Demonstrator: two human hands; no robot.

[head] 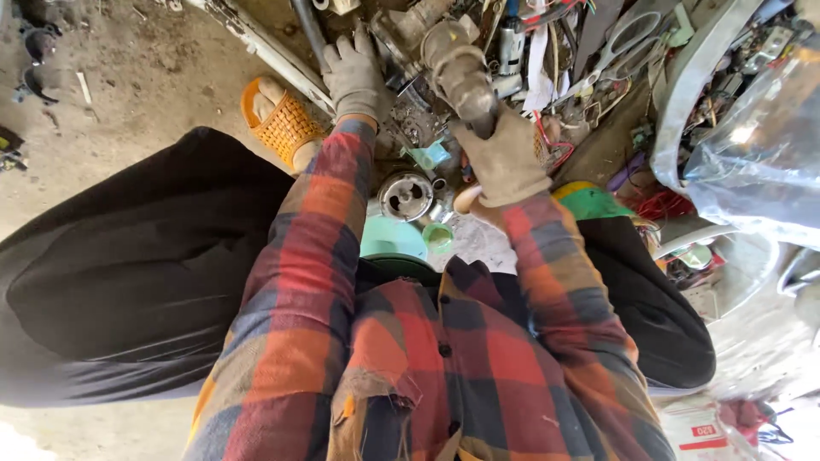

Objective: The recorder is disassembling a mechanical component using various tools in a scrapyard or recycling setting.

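A grimy, grey-brown cylindrical metal part [457, 72] (some kind of jointed shaft piece, caked in dirt) stands out from the heap of scrap at the top centre. The right hand [504, 162], in a worn tan glove, is closed around its lower end. The left hand [354, 77], gloved alike, rests with fingers spread flat on a dark metal bar [309, 30] just beside the part. Close below the hands lie a round shiny metal lid [407, 195] and a pale green plastic cup [437, 236]. Tangled wires, scissors [628, 38] and small tools crowd the right side. A foot in an orange woven sandal [278, 119] sits to the left, beyond which the dusty concrete floor [145, 77] lies open.
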